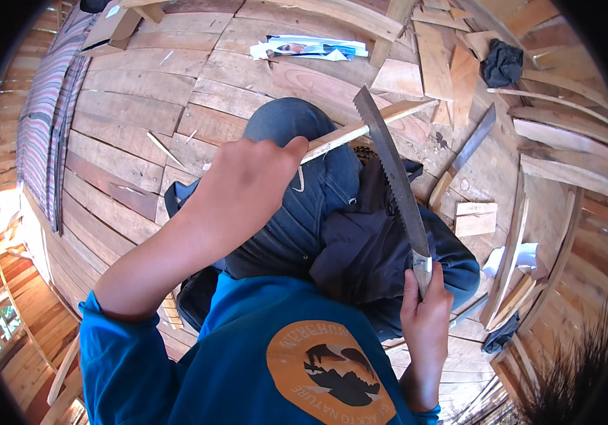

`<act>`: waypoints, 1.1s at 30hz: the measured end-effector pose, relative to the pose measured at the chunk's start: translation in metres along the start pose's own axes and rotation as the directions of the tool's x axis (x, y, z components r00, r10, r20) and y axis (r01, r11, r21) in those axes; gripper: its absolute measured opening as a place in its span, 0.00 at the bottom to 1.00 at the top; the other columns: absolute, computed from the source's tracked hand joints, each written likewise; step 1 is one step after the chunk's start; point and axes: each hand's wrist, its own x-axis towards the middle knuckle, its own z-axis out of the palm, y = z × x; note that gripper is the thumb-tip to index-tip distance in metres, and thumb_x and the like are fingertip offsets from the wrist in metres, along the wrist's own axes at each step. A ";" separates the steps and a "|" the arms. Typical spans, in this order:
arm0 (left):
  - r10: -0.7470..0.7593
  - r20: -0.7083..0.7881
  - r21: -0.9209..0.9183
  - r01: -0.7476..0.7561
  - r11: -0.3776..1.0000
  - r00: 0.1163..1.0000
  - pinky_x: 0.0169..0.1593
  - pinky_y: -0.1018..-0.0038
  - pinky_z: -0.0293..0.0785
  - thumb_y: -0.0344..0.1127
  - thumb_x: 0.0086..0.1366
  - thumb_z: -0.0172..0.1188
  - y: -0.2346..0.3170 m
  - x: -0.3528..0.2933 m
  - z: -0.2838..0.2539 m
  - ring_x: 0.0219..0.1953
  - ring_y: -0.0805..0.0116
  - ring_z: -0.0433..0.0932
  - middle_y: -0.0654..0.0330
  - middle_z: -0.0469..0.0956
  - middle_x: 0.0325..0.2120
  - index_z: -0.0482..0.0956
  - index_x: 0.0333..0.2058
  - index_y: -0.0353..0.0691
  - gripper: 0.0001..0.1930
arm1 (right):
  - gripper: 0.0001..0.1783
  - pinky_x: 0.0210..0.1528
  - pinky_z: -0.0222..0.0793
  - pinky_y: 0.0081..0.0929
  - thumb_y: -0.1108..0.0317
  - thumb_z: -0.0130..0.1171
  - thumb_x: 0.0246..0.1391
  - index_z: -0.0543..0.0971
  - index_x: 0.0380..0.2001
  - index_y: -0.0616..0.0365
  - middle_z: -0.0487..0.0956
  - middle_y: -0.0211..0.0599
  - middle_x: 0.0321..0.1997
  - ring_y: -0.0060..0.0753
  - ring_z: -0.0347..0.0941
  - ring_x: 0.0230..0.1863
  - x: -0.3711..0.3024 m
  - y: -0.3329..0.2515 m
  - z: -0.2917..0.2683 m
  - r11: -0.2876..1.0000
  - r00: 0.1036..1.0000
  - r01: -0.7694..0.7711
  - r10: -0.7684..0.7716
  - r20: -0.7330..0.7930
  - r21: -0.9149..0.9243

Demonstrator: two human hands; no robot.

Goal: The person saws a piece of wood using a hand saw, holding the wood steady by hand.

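My left hand (pixel 253 180) is closed round the near end of a narrow strip of wood (pixel 339 136), which slants up to the right across my knee. In my right hand (pixel 426 304) is the pale handle of a hand saw (pixel 397 177). Its long, dark, toothed blade points up and away from me, and its upper part crosses the wood strip. Whether the teeth bite into the wood, I cannot tell. Dark cloth (pixel 357 244) lies over my lap below the blade.
On the plank floor (pixel 134 117) to the right lies a machete (pixel 465 152), beside a small wood block (pixel 475 218). Boards (pixel 431 64) lean at the far right, near a black cloth bundle (pixel 502 64). Crumpled printed sheeting (pixel 307 48) lies ahead. Striped fabric (pixel 49 120) hangs at left.
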 end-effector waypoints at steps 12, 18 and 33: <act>0.042 -0.024 0.126 -0.039 0.991 0.999 0.23 0.69 0.75 0.26 0.54 0.60 0.008 -0.006 0.015 0.20 0.59 0.80 0.54 0.76 0.16 0.73 0.41 0.38 0.14 | 0.10 0.23 0.67 0.50 0.71 0.56 0.60 0.69 0.37 0.67 0.75 0.59 0.20 0.63 0.75 0.26 0.097 -0.029 0.043 0.978 0.979 0.202 -0.200 -0.047 0.041; 0.037 -0.008 0.003 -0.037 0.999 0.999 0.25 0.66 0.76 0.25 0.53 0.60 -0.011 0.000 0.005 0.21 0.54 0.80 0.53 0.74 0.14 0.73 0.41 0.36 0.15 | 0.13 0.23 0.70 0.39 0.69 0.56 0.61 0.72 0.42 0.70 0.77 0.59 0.22 0.60 0.78 0.28 0.038 -0.016 -0.013 0.991 0.994 -0.009 0.023 -0.109 0.132; 0.005 0.034 -0.027 -0.004 1.000 0.999 0.29 0.64 0.77 0.24 0.54 0.57 -0.011 0.006 -0.002 0.24 0.51 0.79 0.48 0.76 0.19 0.75 0.49 0.33 0.20 | 0.09 0.20 0.67 0.42 0.69 0.55 0.61 0.71 0.38 0.65 0.73 0.55 0.17 0.57 0.77 0.22 0.007 0.003 0.008 0.994 1.000 -0.009 0.006 0.022 0.105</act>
